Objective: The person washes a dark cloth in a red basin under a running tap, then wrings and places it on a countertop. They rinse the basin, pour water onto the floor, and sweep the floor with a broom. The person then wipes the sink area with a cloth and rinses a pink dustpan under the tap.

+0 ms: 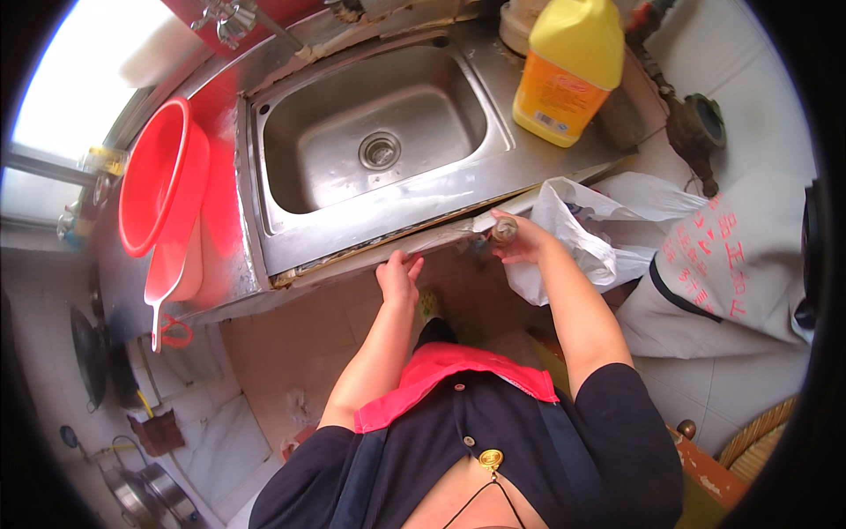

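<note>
My right hand [525, 243] is at the front edge of the sink counter, its fingers around a small brownish roll [504, 231], perhaps tape. My left hand [398, 281] is below the same edge with bent fingers; its fingertips are near or touching the edge strip [436, 239], and I cannot tell if they pinch it. A whitish strip covers part of this worn edge, and a dark gap runs above it. Behind the edge is a stainless steel sink [330, 149] with a round drain [380, 151]. Close to my right hand hangs a white plastic bag [581, 244].
A yellow jug [572, 73] stands right of the sink, near a pipe with a valve [694, 125]. Left are a red plastic basin [155, 175] and a pink scoop [173, 278]. A faucet [234, 23] rises behind. A grey printed cloth [720, 278] hangs at right. Pots [152, 492] are lower left.
</note>
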The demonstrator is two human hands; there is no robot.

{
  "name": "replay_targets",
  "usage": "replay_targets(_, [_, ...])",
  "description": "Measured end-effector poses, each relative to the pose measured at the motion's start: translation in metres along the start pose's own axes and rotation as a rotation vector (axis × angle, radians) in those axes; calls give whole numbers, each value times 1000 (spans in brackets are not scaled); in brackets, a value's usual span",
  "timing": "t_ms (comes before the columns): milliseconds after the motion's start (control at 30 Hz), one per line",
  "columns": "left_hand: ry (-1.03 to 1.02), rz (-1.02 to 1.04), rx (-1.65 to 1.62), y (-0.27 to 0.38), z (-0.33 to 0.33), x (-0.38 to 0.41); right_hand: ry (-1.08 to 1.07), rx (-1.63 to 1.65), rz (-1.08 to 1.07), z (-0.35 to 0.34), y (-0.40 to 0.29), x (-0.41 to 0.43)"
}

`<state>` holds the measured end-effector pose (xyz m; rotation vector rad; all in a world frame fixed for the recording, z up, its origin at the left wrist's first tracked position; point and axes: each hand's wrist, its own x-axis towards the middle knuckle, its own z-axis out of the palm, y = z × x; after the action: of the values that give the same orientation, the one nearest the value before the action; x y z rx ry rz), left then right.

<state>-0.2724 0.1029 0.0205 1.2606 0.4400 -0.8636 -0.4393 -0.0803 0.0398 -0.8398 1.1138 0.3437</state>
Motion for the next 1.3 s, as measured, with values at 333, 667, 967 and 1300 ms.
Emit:
replay_targets(333, [-77, 31, 49, -5, -5, 1, 0, 268, -40, 0, 6, 13])
replay_targets(667, [-198, 86, 45, 6, 5, 18, -174, 513, -210, -2, 2, 32])
replay_targets(967, [-12, -1, -2, 18, -31, 6, -148, 673, -175, 13, 42, 34])
replay_targets(1300, [98, 170, -421, 124, -121, 26, -6, 746, -10, 14, 107, 12])
